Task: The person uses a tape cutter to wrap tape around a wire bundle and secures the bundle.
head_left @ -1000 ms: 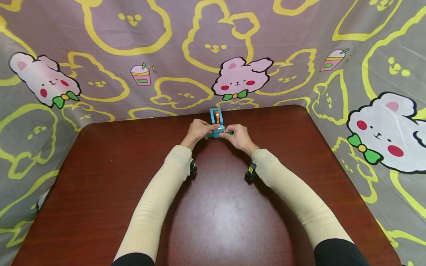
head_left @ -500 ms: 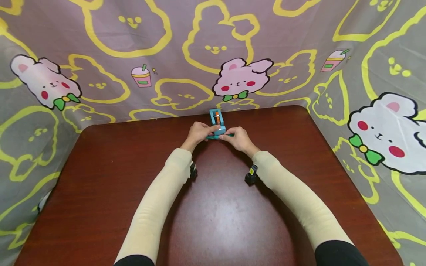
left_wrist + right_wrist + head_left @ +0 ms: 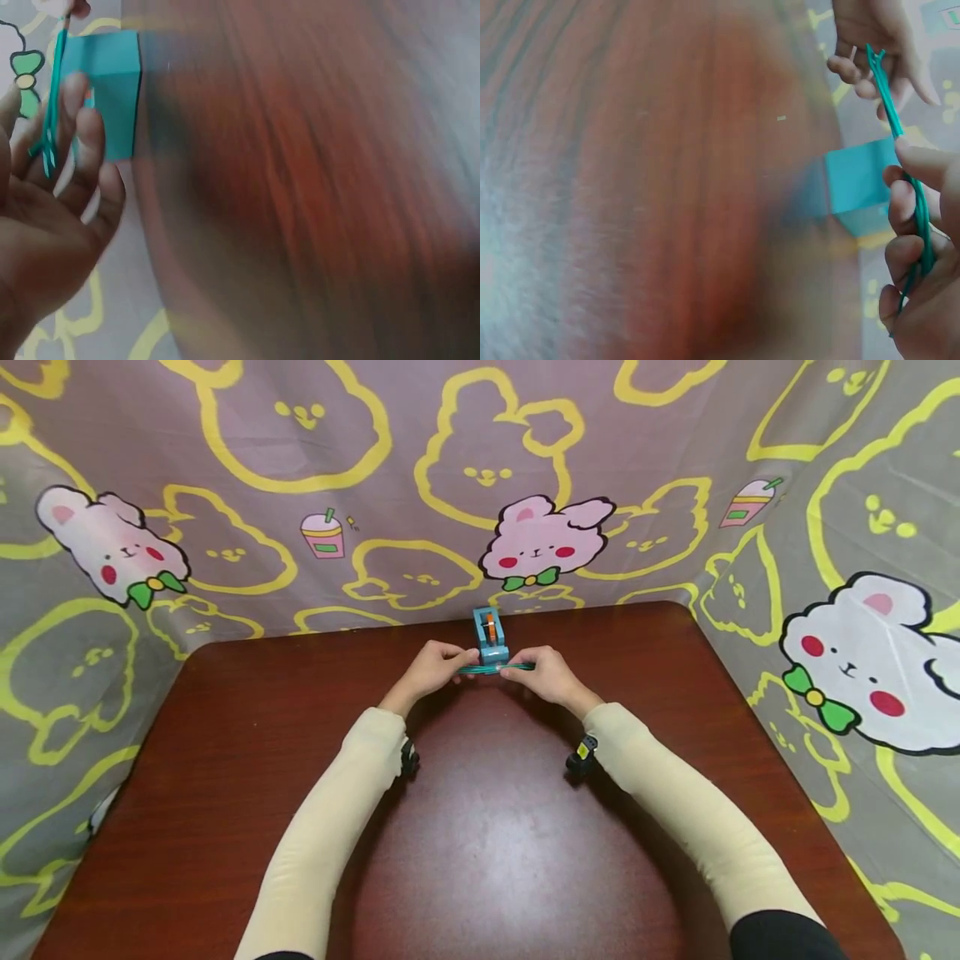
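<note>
A thin bundle of green wires (image 3: 480, 669) lies crosswise just in front of a blue tape dispenser (image 3: 492, 653) with an orange-cored roll. My right hand (image 3: 547, 673) pinches the bundle between thumb and fingers; the right wrist view shows its tail running down along the palm. My left hand (image 3: 435, 668) is at the other end of the bundle. In the left wrist view, its fingers (image 3: 90, 142) are loosely bent and the forked wire tips pass over them without being gripped. The thumb stands apart from the wires in the right wrist view.
The dispenser stands near the back edge of a brown wooden table (image 3: 300, 760). Behind and beside the table hangs a patterned curtain (image 3: 420, 460) with rabbit figures. A small camera (image 3: 581, 758) sits on the right wrist.
My left hand has drawn away to the left from the dispenser's front, its thumb coming off it. The bundle has shifted slightly toward me, still in my right hand.
</note>
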`<state>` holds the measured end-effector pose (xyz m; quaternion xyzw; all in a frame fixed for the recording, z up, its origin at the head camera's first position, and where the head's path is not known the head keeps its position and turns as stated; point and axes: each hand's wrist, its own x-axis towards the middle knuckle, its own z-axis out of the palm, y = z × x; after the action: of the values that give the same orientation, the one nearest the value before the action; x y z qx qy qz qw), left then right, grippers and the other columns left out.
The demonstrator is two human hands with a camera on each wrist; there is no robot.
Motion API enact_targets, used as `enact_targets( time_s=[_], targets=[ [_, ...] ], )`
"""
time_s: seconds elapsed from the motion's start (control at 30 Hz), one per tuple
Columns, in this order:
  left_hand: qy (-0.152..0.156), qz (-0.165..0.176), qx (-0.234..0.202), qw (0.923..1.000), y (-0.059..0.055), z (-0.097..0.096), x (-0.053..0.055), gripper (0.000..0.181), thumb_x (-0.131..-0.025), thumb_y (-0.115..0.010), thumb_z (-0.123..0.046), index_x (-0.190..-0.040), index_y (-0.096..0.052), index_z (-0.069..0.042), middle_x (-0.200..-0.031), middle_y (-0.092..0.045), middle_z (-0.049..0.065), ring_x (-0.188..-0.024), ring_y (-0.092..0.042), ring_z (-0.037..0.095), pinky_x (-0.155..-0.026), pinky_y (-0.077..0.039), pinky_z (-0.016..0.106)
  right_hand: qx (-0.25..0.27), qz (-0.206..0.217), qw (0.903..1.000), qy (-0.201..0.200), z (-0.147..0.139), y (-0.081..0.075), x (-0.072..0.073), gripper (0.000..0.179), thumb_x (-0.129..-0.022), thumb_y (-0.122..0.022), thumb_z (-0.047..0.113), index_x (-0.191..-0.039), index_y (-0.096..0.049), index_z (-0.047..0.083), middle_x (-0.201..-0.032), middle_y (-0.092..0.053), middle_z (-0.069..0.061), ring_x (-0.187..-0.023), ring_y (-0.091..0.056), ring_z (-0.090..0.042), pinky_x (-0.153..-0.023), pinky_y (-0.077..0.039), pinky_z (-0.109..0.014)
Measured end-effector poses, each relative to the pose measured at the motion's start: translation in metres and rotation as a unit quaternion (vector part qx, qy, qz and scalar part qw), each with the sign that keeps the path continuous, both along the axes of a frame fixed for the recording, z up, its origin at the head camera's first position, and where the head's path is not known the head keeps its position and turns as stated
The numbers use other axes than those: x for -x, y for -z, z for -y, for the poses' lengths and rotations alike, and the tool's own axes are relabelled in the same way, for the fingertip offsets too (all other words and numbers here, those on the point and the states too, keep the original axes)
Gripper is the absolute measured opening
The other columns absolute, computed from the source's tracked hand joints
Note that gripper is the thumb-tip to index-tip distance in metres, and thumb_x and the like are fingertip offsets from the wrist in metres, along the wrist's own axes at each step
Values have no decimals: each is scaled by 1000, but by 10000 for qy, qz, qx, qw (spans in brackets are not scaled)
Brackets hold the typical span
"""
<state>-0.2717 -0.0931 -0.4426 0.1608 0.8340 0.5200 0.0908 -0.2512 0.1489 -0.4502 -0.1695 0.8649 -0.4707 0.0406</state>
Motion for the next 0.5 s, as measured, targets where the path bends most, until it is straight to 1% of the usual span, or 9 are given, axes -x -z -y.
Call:
enact_targets(
  time_s=[0.1,0.17,0.2,0.27,0.37,0.43,0.5],
  targets=[
    [349,-23,-111,9993,-7,7,-6,28,-99,-68,-24,-99,-78,2,-85,-73,23,-76,-66,39,-75,-54,51,-38,-81,9999,-127,-1,-9,-2,16,-92,-76,20,-95,-77,4,-89,-72,-7,-81,-59,-22,-73,-47,-34],
    [470,-69,-37,9989,-12,11,-12,24,-97,-71,-22,-100,-79,0,-86,-74,21,-82,-67,41,-78,-53,52,-42,-99,9997,-233,-2,-15,-4,15,-93,-75,18,-98,-77,4,-91,-72,-5,-86,-57,-20,-76,-46,-35],
    [524,-136,68,9985,-15,13,-15,22,-96,-72,-22,-100,-79,-2,-87,-74,19,-83,-67,39,-77,-54,49,-40,-118,9995,-301,-2,-18,-5,15,-93,-75,18,-99,-77,4,-92,-73,-4,-87,-57,-20,-77,-46,-35],
    [634,-330,365,9968,-18,14,-21,20,-93,-75,-22,-102,-80,-5,-89,-76,13,-79,-64,30,-71,-52,40,-3,-130,9990,-421,-4,-22,-9,14,-93,-75,17,-101,-77,6,-94,-73,-3,-89,-58,-20,-79,-47,-36],
    [779,-629,781,9919,-21,16,-30,21,-91,-77,-23,-104,-80,-7,-91,-76,5,-70,-53,19,-61,-42,30,43,-144,9983,-570,-7,-28,-14,14,-94,-74,16,-104,-77,7,-97,-73,-3,-92,-60,-20,-83,-49,-37],
    [849,-758,898,9894,-22,16,-36,23,-91,-77,-22,-106,-80,-6,-93,-76,4,-67,-49,17,-58,-38,28,80,-164,9979,-617,-8,-31,-18,14,-94,-74,15,-105,-77,7,-98,-74,-3,-92,-60,-21,-83,-49,-39],
    [864,-821,902,9888,-23,17,-40,23,-92,-76,-21,-107,-79,-4,-93,-76,6,-67,-53,17,-57,-39,27,91,-194,9977,-638,-9,-31,-20,14,-94,-74,15,-104,-77,7,-97,-73,-3,-91,-59,-21,-82,-48,-39]
  ],
)
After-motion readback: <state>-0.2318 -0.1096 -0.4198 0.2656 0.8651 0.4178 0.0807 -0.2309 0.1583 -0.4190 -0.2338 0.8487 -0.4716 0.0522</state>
